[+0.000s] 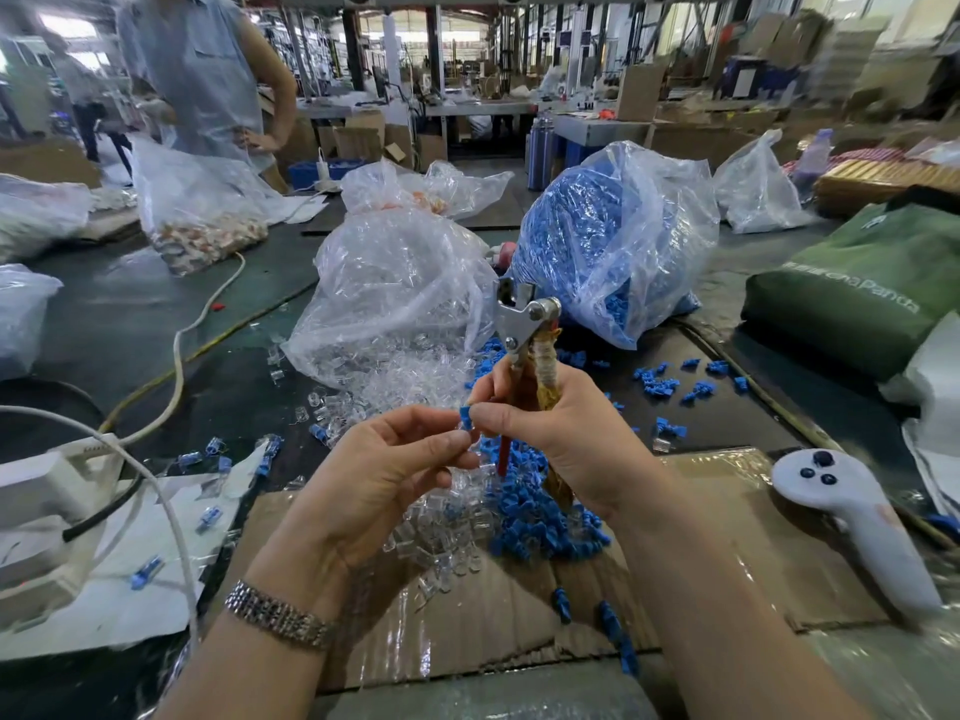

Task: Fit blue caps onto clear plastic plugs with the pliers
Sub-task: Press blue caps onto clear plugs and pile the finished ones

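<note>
My right hand point(563, 433) grips the pliers point(524, 324) by their wrapped handles, with the metal jaws pointing up, and its thumb and forefinger pinch a blue cap point(466, 418). My left hand point(384, 470) meets it from the left, its fingertips pinching a clear plastic plug point(464, 438) right under the cap. Cap and plug touch between the two hands. Below them lie a heap of clear plugs point(452, 532) and a heap of blue caps point(540, 517) on a cardboard sheet point(701, 563).
A bag of clear plugs point(395, 304) and a bag of blue caps point(613, 236) stand behind the hands. A white controller point(852, 517) lies at the right, a green bag point(857, 298) beyond it. White cables point(171, 366) and capped plugs point(208, 517) lie at the left. A person point(202, 70) stands at the far left.
</note>
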`<action>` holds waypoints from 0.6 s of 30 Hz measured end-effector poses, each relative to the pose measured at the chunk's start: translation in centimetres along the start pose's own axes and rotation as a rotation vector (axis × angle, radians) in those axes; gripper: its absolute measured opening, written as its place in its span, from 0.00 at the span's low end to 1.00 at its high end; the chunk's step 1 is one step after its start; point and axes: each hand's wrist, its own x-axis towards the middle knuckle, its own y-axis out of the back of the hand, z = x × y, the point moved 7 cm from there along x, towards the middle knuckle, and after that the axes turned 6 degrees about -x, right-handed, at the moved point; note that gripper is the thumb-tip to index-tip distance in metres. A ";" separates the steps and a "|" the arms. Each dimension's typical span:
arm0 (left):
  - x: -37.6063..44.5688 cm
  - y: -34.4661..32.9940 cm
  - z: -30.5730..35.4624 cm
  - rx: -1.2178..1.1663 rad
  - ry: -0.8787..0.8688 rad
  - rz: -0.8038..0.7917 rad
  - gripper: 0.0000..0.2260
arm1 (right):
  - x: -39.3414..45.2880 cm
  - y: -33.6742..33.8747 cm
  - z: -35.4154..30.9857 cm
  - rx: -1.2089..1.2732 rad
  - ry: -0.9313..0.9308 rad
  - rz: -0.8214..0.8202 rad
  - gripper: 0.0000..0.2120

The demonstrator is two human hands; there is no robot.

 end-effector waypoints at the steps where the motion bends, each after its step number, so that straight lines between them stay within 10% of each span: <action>1: 0.0 0.0 0.0 -0.023 0.002 0.010 0.08 | 0.0 0.1 0.0 -0.023 0.003 0.002 0.12; 18: -0.2 -0.1 0.2 -0.125 0.032 -0.038 0.08 | -0.1 0.3 -0.3 -0.102 0.061 -0.013 0.14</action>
